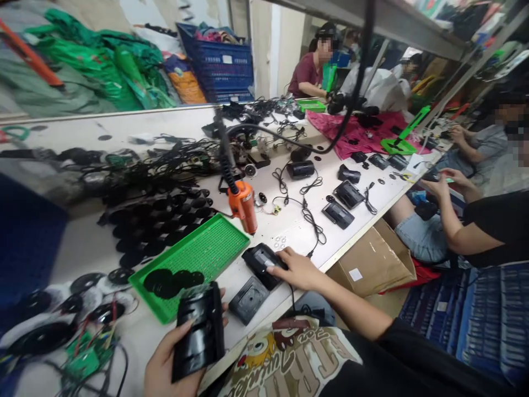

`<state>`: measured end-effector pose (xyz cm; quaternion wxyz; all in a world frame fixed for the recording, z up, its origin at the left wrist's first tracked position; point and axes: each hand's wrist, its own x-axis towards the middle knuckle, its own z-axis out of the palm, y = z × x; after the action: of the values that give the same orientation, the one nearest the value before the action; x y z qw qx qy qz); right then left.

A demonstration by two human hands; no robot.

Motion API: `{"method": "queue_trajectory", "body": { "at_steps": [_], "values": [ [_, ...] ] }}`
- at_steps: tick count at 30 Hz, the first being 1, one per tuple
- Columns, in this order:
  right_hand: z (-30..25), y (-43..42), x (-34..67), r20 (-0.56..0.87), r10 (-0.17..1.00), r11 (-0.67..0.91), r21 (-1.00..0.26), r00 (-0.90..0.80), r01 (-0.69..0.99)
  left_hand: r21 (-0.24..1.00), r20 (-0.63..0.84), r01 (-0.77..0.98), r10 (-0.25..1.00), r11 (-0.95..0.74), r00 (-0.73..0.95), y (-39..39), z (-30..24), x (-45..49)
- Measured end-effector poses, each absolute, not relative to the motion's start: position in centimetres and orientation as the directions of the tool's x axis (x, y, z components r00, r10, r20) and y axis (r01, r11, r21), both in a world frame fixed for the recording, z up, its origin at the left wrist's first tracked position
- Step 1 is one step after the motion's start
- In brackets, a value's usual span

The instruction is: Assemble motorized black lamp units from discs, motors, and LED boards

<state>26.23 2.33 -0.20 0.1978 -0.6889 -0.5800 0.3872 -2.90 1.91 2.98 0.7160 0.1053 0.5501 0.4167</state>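
My left hand (177, 353) is wrapped round a glossy black plastic housing (198, 331), lifted above the front edge of the table. My right hand (298, 268) grips the near end of another black housing (264, 263), which rests on the table; a cord hangs down beside it. Between the two hands lies a flat black square cover (248, 299). Just beyond the right hand, an orange electric screwdriver (243, 207) hangs tip down from a coiled cord. A green tray (223, 237) with black discs (173, 281) in it stands behind the left hand.
More black housings (349, 194) and cords lie to the right. Rows of black discs (161, 220) and tangled wires fill the left. Green circuit boards (86, 353) lie at the near left. A cardboard box (372, 253) stands below the table edge. Several people work along the bench.
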Motion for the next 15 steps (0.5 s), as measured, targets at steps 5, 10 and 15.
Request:
{"method": "queue_trajectory", "body": {
  "at_steps": [5,10,15],
  "values": [
    [0.5,5.9,30.5,-0.195,0.981,-0.134,-0.665,0.003,0.735,0.447,-0.725,-0.652,0.675,0.612,0.137,2.1,5.2,-1.2],
    [-0.5,14.3,33.2,-0.026,0.998,-0.056,-0.616,0.051,0.786,0.436,-0.690,-0.715,0.713,0.547,0.125,1.7,5.3,-1.3],
    [-2.0,21.9,32.6,0.088,0.996,0.038,-0.602,0.018,0.797,0.435,-0.685,-0.721,0.718,0.539,0.123,1.5,5.4,-1.9]
  ]
}}
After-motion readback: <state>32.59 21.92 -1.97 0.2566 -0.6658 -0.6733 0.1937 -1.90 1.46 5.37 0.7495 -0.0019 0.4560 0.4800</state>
